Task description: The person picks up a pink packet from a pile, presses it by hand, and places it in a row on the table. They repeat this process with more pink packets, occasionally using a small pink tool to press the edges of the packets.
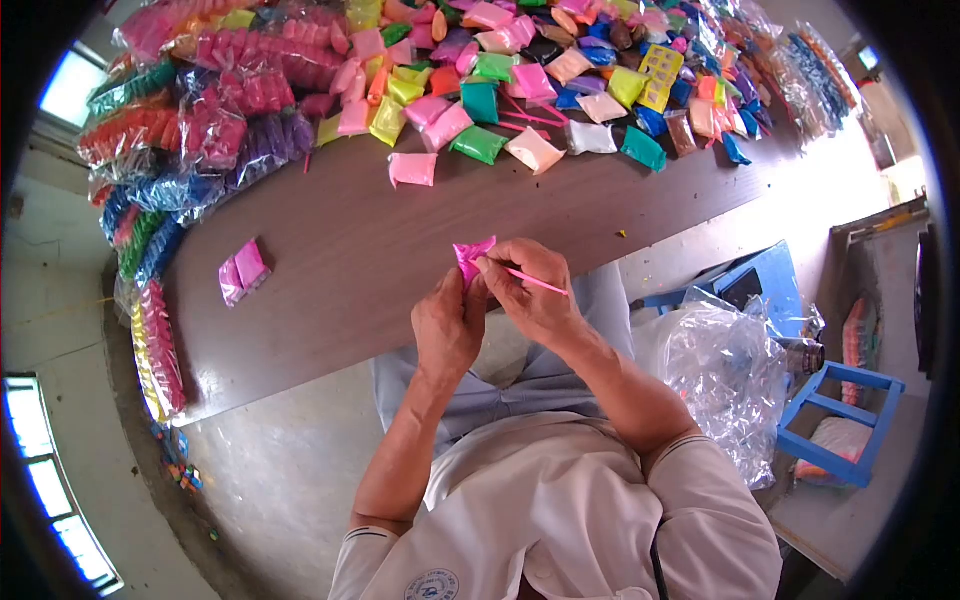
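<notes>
By the near edge of the tabletop [330, 250], the left hand [450, 325] pinched a pink packet [468, 262], seemingly to steady it; the right hand [535, 290] was closed on a thin pink stick [538, 281].

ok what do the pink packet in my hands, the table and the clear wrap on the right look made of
Packet: thin, glossy plastic film, judging by its creases and shine.
Table: smooth brown top with a soft sheen, probably laminate, possibly varnished wood.
Clear wrap: thin see-through plastic, crumpled, with sharp highlights.
</notes>
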Demonstrator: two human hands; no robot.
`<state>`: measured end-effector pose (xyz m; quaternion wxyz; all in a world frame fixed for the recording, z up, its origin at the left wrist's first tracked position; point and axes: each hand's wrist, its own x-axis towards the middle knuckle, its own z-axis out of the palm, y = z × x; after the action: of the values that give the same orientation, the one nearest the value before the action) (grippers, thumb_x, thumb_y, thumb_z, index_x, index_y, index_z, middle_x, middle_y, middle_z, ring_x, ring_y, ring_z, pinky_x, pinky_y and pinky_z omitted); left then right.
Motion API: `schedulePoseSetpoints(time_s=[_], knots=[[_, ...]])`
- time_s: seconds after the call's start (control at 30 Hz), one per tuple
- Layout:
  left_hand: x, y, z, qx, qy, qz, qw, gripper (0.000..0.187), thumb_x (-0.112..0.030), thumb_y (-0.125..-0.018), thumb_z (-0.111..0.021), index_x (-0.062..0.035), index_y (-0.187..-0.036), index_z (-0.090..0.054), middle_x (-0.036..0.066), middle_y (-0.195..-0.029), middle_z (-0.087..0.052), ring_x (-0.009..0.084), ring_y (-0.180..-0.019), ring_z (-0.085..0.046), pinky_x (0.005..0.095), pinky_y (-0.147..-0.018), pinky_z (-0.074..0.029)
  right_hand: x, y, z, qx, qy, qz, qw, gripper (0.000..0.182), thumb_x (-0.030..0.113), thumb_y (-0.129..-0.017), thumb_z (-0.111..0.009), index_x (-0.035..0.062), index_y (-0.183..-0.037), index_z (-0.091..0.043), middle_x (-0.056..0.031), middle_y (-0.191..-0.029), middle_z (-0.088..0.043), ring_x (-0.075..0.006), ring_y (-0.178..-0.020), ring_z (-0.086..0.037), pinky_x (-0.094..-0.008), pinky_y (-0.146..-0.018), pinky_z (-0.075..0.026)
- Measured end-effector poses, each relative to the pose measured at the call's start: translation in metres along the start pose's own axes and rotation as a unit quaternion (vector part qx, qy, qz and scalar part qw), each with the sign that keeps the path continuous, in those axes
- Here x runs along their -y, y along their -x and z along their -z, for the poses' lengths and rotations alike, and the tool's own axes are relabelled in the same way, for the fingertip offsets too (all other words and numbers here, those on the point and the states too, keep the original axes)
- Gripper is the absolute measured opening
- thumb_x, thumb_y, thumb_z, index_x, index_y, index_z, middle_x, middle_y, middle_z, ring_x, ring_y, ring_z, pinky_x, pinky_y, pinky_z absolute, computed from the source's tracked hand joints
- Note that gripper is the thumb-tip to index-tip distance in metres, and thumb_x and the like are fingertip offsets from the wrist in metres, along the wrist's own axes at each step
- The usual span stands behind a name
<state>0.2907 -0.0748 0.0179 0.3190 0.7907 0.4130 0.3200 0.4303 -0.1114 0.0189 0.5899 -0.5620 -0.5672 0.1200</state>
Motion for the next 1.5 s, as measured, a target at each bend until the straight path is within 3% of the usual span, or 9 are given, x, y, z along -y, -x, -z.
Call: schedulePoseSetpoints(time_s=[0.13,0.3,0.6,0.7,0.9,1.13,1.23,1.33,1.5], knots=[[-0.001,0.001,-0.003,-0.013,0.008,0.012,1.0,0.025,-0.021,-0.097,-0.061,-0.004,-0.08,-0.053,0.02,-0.069,-0.059,0.0429,-0.062,-0.058,0.0487,-0.054,-0.043,0.0,-0.004,0.003,-0.003,0.033,0.081,0.996,0.013,0.009,-0.091,-0.07,0.0011,-0.086,-0.06,-0.0075,-0.07,-0.057,-0.0129,-0.057,-0.053,-0.0288,-0.052,-0.043],[-0.004,-0.002,0.0,0.003,-0.005,0.016,1.0,0.026,-0.02,-0.096,-0.062,-0.0039,-0.079,-0.053,0.02,-0.069,-0.059,0.0435,-0.062,-0.058,0.0489,-0.053,-0.042,0.011,0.004,0.003,0.001,-0.021,-0.179,0.984,0.013,0.01,-0.091,-0.07,0.001,-0.088,-0.061,-0.0089,-0.074,-0.061,-0.0125,-0.059,-0.056,-0.0282,-0.053,-0.044],[0.0,0.002,-0.001,-0.005,-0.012,-0.018,1.0,0.026,-0.02,-0.096,-0.062,-0.0031,-0.078,-0.052,0.02,-0.067,-0.059,0.043,-0.061,-0.058,0.0478,-0.052,-0.042,-0.006,-0.006,0.013,0.072,-0.022,0.026,0.997,0.015,0.016,-0.092,-0.07,0.0009,-0.089,-0.067,-0.0045,-0.067,-0.062,-0.0093,-0.059,-0.054,-0.0286,-0.054,-0.044],[-0.002,0.0,0.001,-0.001,-0.012,-0.002,1.0,0.03,-0.023,-0.097,-0.062,-0.0027,-0.078,-0.052,0.019,-0.066,-0.058,0.0412,-0.06,-0.058,0.0463,-0.053,-0.042,0.001,-0.011,0.037,0.125,-0.035,-0.098,0.987,0.013,0.014,-0.091,-0.071,0.0013,-0.091,-0.068,-0.0063,-0.07,-0.065,-0.0114,-0.061,-0.058,-0.0306,-0.056,-0.047],[0.005,0.0,0.007,0.022,0.112,0.057,0.992,0.04,-0.037,-0.103,-0.055,-0.0008,-0.086,-0.06,0.011,-0.062,-0.055,0.0231,-0.054,-0.05,0.0372,-0.054,-0.042,-0.056,-0.038,0.107,-0.134,0.288,-0.014,0.948,0.007,0.007,-0.084,-0.069,0.007,-0.091,-0.067,-0.0114,-0.076,-0.065,-0.029,-0.073,-0.065,-0.0398,-0.067,-0.052],[0.007,-0.004,0.015,0.069,0.306,0.159,0.936,0.047,-0.046,-0.104,-0.05,-0.0034,-0.086,-0.061,-0.003,-0.068,-0.054,0.0043,-0.058,-0.043,0.0238,-0.052,-0.034,-0.084,-0.053,0.159,0.014,0.561,-0.085,0.824,0.039,0.004,-0.08,-0.065,0.0096,-0.118,-0.059,-0.0154,-0.098,-0.065,-0.0355,-0.097,-0.063,-0.0462,-0.084,-0.051],[0.004,-0.004,0.017,0.073,0.319,0.161,0.931,0.047,-0.047,-0.103,-0.05,-0.0042,-0.086,-0.06,-0.003,-0.068,-0.053,0.0035,-0.058,-0.041,0.0228,-0.052,-0.033,-0.048,-0.069,0.162,0.064,0.53,-0.191,0.824,0.048,0.004,-0.086,-0.058,0.0091,-0.133,-0.053,-0.0186,-0.111,-0.067,-0.0357,-0.104,-0.062,-0.0476,-0.09,-0.048],[0.003,-0.004,0.015,0.066,0.308,0.152,0.937,0.047,-0.046,-0.104,-0.049,-0.0041,-0.086,-0.06,-0.003,-0.068,-0.053,0.0049,-0.059,-0.042,0.0241,-0.052,-0.034,-0.03,-0.054,0.138,-0.047,0.434,-0.078,0.896,0.03,0.014,-0.093,-0.06,0.0048,-0.121,-0.063,-0.0163,-0.099,-0.071,-0.0295,-0.087,-0.069,-0.041,-0.078,-0.054],[0.008,0.001,0.012,0.081,0.258,0.171,0.947,0.036,-0.035,-0.104,-0.053,-0.002,-0.093,-0.063,-0.002,-0.07,-0.055,0.0087,-0.064,-0.048,0.0269,-0.056,-0.04,0.024,-0.025,0.044,0.215,0.037,-0.308,0.926,0.038,0.036,-0.092,-0.069,0.0012,-0.107,-0.067,-0.0099,-0.08,-0.069,-0.0132,-0.071,-0.063,-0.0329,-0.065,-0.052]])
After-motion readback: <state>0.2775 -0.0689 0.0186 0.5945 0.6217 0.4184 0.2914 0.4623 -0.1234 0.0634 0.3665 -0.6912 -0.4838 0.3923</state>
